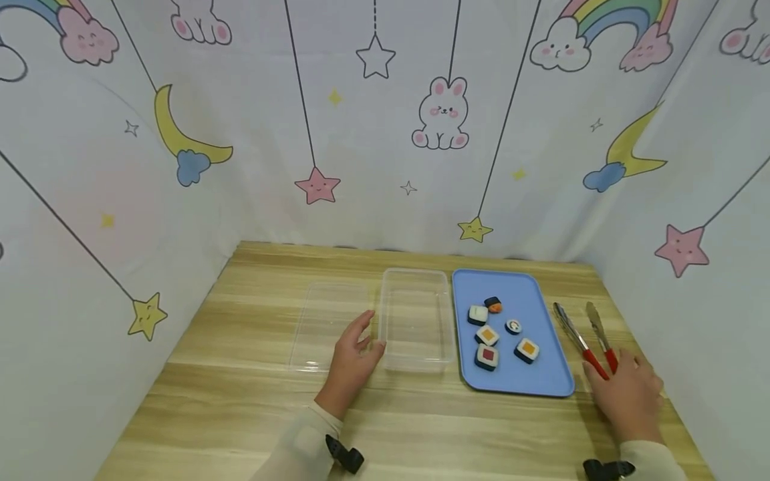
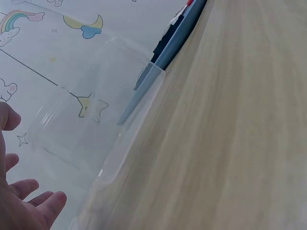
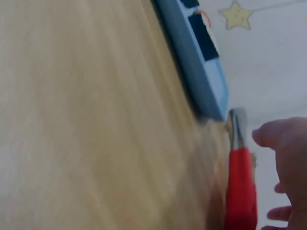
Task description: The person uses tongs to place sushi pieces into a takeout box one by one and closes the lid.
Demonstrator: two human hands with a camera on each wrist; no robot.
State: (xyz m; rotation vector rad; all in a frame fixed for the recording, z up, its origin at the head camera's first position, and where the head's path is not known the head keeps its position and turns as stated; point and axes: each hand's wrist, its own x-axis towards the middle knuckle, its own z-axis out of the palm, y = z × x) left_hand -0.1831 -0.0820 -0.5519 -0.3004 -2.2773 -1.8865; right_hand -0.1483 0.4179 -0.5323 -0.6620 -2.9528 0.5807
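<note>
Hovering your loose, unclenched right hand by the red-handled tongs near the surface's right edge, you have your relaxed left hand beside the clear container.

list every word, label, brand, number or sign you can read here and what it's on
None that I can read in any view.
Cloth backdrop: drawings only, such as stars, moons, rabbits and rainbows; no lettering.
Tray, sushi, tongs, box, lid: no text seen; any tiny marks would be too small or blurred to read.
</note>
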